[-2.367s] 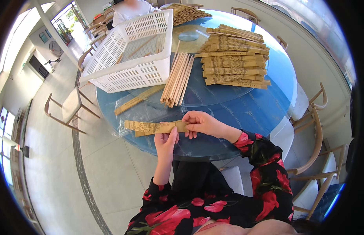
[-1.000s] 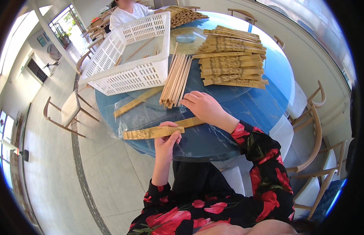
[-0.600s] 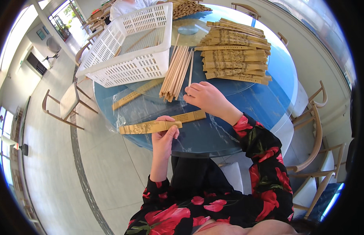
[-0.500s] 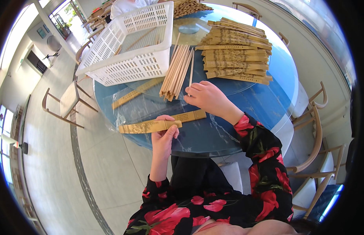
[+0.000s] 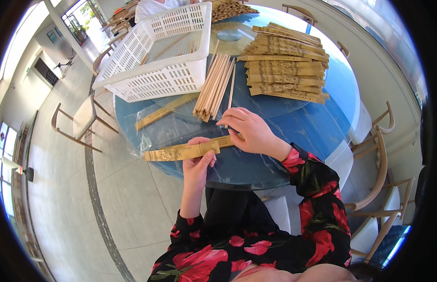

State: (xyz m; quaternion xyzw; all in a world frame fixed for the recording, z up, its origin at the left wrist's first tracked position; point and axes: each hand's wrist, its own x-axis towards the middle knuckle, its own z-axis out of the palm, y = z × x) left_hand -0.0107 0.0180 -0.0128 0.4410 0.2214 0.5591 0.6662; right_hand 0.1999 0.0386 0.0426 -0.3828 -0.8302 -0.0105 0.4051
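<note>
Blue worktop (image 5: pixel 275 164) bears sticks (image 5: pixel 213 89) at twelve o'clock, seemingly for easy reach. Left hand (image 5: pixel 195 165) pinches a paper sleeve (image 5: pixel 171 153), right hand (image 5: pixel 250 132) a single stick (image 5: pixel 231 91).

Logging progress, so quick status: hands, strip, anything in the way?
Left fingers pinching brown strip. Right fingers holding one wooden stick, apart from brown strip. Second strip lying just beyond, partly hidden.

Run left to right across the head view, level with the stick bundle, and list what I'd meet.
Brown wooden chair with a cream seat, white slotted plastic basket, bundle of thin pale wooden sticks, single pale wooden stick in the grip of the right hand, pile of flat tan printed paper sleeves.
</note>
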